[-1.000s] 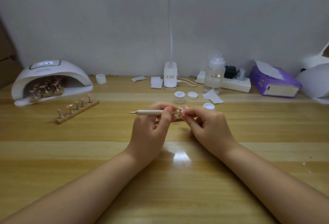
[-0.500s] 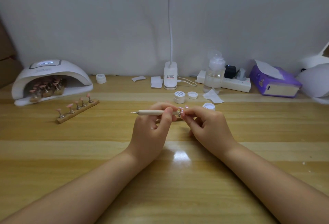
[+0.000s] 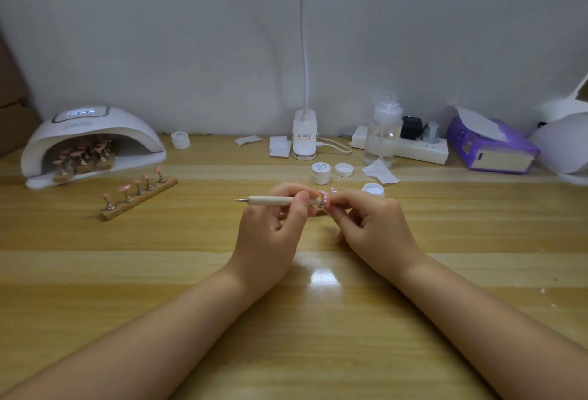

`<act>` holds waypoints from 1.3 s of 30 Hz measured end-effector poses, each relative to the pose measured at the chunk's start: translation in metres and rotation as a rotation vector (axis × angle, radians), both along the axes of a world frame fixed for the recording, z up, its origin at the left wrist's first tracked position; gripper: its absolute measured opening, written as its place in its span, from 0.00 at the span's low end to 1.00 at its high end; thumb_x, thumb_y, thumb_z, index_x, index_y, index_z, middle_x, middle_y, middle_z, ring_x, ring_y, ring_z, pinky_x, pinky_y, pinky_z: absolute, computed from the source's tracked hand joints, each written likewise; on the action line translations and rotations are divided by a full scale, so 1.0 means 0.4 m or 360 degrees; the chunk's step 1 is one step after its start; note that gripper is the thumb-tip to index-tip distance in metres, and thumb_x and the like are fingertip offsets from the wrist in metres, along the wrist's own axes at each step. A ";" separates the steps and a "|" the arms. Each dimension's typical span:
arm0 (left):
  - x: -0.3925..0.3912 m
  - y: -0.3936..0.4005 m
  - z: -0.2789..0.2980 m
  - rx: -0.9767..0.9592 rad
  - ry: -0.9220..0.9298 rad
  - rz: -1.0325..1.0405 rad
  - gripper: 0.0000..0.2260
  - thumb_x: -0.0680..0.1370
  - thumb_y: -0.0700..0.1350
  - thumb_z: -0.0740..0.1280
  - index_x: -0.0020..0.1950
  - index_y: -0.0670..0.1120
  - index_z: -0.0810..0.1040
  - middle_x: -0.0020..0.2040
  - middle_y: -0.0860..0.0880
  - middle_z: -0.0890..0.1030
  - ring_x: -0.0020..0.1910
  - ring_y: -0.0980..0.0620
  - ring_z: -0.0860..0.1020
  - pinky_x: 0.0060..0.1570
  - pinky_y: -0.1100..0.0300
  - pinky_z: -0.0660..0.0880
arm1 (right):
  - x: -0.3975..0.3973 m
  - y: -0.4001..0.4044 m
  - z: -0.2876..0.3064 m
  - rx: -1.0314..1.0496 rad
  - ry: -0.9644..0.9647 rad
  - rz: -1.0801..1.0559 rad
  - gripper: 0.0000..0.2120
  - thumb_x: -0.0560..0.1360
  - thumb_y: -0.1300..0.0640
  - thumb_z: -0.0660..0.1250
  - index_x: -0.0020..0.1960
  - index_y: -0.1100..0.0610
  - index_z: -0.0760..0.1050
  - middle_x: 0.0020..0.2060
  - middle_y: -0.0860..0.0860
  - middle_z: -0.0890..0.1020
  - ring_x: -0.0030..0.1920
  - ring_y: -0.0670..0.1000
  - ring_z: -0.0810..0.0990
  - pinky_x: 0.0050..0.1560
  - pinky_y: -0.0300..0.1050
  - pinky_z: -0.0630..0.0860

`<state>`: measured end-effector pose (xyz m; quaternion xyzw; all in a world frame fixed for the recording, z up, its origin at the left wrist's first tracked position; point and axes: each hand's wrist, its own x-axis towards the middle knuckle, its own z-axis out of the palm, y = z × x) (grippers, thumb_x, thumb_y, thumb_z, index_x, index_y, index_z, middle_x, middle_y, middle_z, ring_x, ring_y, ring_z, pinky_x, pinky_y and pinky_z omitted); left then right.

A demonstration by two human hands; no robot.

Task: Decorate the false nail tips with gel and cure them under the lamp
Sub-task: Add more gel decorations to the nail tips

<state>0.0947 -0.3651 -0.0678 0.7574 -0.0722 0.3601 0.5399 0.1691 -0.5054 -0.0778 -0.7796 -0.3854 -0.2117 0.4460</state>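
Observation:
My left hand [image 3: 273, 227] grips a wooden-handled dotting tool [image 3: 276, 200] that lies level, its metal tip pointing left. My right hand [image 3: 372, 224] pinches a small pale nail tip [image 3: 325, 201] at the tool's right end; more pale tips [image 3: 333, 190] show just above my fingers. A wooden holder strip [image 3: 140, 197] with pink nail tips on pegs lies to the left. The white curing lamp [image 3: 92, 142] stands at the far left with more tip holders inside. An open gel jar [image 3: 373, 190] sits behind my right hand.
A closed white jar [image 3: 320, 173] and a loose lid [image 3: 344, 169] stand behind my hands. Further back are a desk lamp base [image 3: 304, 138], a clear pump bottle [image 3: 383, 132], a power strip [image 3: 420, 149], a purple tissue box [image 3: 490, 148], paper wipes [image 3: 380, 172] and another small jar [image 3: 180, 140].
Almost nothing differs; the tool has shifted very slightly to the right while both hands stay together at the table's middle.

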 end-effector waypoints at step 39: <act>-0.003 0.001 0.002 -0.0143 -0.0077 -0.0017 0.07 0.76 0.50 0.61 0.46 0.51 0.79 0.43 0.53 0.83 0.42 0.55 0.83 0.43 0.60 0.79 | 0.001 0.001 0.000 0.0028 0.0084 -0.0021 0.02 0.73 0.62 0.70 0.45 0.57 0.82 0.36 0.40 0.80 0.31 0.39 0.79 0.33 0.28 0.70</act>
